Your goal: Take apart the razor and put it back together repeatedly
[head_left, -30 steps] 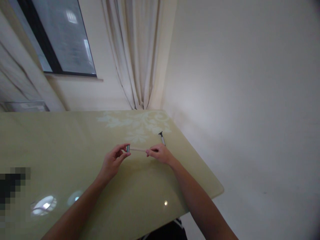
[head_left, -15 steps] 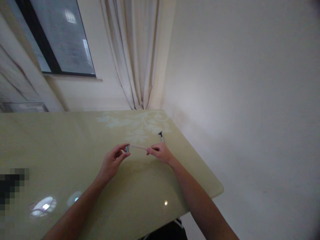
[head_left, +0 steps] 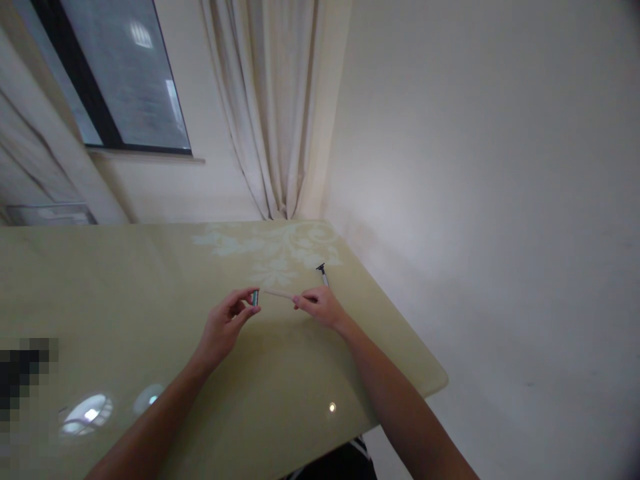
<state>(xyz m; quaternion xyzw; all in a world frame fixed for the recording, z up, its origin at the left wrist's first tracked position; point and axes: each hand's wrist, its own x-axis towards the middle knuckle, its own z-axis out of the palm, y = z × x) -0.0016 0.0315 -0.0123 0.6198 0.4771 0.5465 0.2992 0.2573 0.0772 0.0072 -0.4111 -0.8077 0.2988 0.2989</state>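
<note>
Between the thumb and fingertips of my left hand (head_left: 226,325) is a small dark and green strip that looks like a razor cartridge (head_left: 255,298), held upright on its edge. My right hand (head_left: 321,307) grips a thin pale stick (head_left: 279,293), which points left with its tip close to the cartridge and a small gap between them. The stick's right end is hidden in my right hand. Just beyond the right hand, a razor (head_left: 323,273) with a dark head lies on the table, the lower part of its handle hidden behind that hand.
The glossy pale green table (head_left: 280,393) has a white floral pattern near its far corner. A plain wall (head_left: 475,200) runs along its right side. Curtains (head_left: 270,100) and a window (head_left: 125,73) stand behind the far edge. A pixelated dark patch (head_left: 20,373) is at far left.
Both hands keep nearly the same place. The stick's tip sits very slightly farther right of the cartridge.
</note>
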